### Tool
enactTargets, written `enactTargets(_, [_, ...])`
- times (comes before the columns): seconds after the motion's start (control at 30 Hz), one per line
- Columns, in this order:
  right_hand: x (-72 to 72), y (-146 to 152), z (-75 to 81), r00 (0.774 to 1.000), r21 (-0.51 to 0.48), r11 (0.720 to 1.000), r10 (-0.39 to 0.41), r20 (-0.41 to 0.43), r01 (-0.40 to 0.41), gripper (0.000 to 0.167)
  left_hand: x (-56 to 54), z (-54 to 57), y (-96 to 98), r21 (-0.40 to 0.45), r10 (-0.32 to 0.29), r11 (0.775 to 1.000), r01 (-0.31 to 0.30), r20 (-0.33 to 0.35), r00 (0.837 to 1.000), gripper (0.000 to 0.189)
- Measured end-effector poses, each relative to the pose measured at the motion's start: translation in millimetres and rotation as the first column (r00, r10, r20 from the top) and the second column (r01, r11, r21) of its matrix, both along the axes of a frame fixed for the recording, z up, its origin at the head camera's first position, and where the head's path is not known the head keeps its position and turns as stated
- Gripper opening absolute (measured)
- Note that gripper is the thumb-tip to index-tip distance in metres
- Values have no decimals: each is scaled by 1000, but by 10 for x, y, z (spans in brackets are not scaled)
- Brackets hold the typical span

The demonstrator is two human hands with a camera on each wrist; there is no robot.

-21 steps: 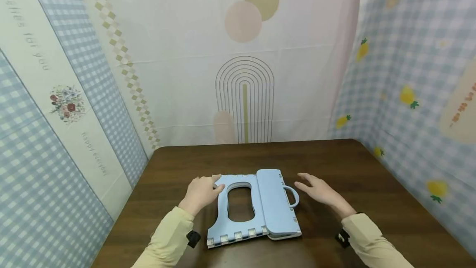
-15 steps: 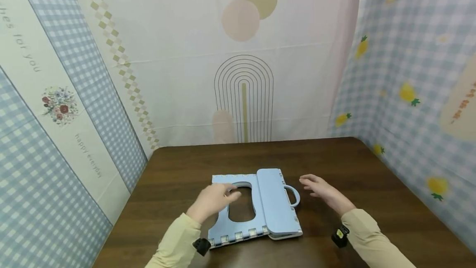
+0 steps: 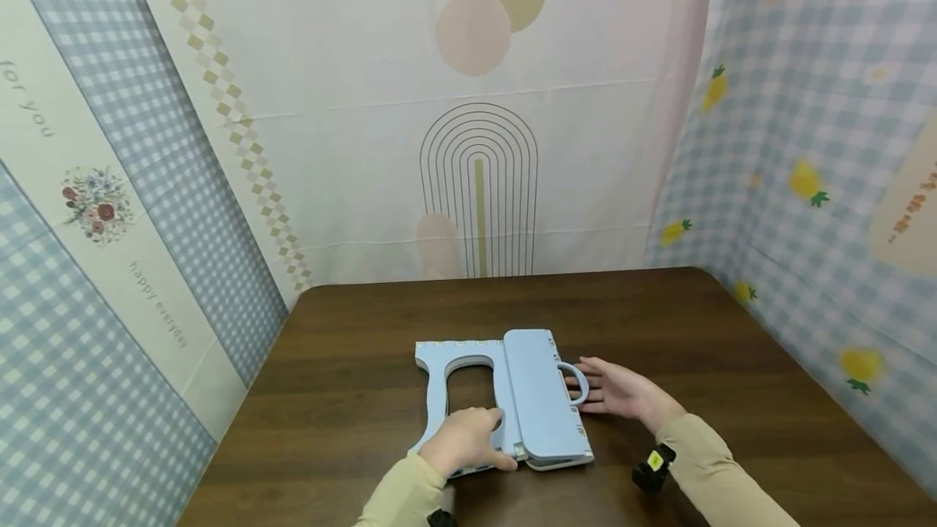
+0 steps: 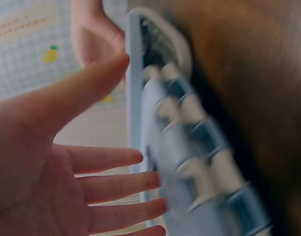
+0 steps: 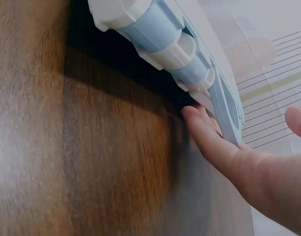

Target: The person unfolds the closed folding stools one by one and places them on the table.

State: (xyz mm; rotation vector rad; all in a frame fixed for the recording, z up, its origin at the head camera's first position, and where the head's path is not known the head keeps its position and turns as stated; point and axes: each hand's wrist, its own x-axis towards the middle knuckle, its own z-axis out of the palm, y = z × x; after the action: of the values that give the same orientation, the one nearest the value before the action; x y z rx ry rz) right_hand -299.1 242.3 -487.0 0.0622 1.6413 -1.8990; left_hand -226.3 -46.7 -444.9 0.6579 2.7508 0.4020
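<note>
A light blue plastic folding stool (image 3: 538, 397) lies folded flat, its cut-out leg panel (image 3: 437, 397) to the left and a curved handle (image 3: 584, 387) on the right. My left hand (image 3: 468, 437) is over the leg panel's near edge. In the left wrist view its fingers are spread and straight, pointing at the stool's side with white and blue hinge knuckles (image 4: 197, 167). My right hand (image 3: 622, 391) is at the handle; its straight fingers (image 5: 214, 145) reach under the stool's edge while the thumb (image 5: 298, 122) stands apart.
The stool lies on a dark brown wooden table (image 3: 351, 381). A white patterned cloth (image 3: 351, 185) hangs behind the table, with blue checked cloth (image 3: 827, 267) on the right. Each wrist carries a small black camera (image 3: 654, 470).
My left hand has moved from the stool's far left corner down and right to its near edge. My right hand has come leftward to the handle. The stool stays in place.
</note>
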Motion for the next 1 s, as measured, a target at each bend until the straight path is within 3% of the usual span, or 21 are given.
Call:
enactTargets(0.23, [15, 4, 23, 1000, -49, 999, 15, -10, -16, 70, 89, -85, 62, 25, 60, 998, -59, -76, 995, 68])
enactTargets(0.43, [65, 81, 75, 999, -67, 997, 44, -19, -45, 72, 129, -226, 51, 23, 18, 1000, -14, -176, 984, 69])
enactTargets(0.53, [65, 110, 188, 998, -71, 996, 47, -46, -50, 71, 129, -241, 36, 76, 14, 997, 1, -205, 979, 65])
enactTargets(0.67, [63, 150, 421, 991, -43, 998, 38, -128, -44, 69, 103, -206, 19, 188, 27, 982, 10, -194, 981, 64])
enactTargets(0.83, [155, 159, 728, 968, 4, 1000, -6, -249, 8, 64, 98, -186, 9, 350, 61, 937, 17, -212, 975, 65])
enactTargets(0.9, [208, 135, 851, 955, 4, 999, -32, -294, 35, 65, 93, -183, 10, 432, 76, 902, 20, -204, 976, 66])
enactTargets(1.0, [289, 75, 1039, 926, -6, 998, -64, -371, 67, 67, 69, -172, 26, 557, 85, 830, 23, -168, 982, 67])
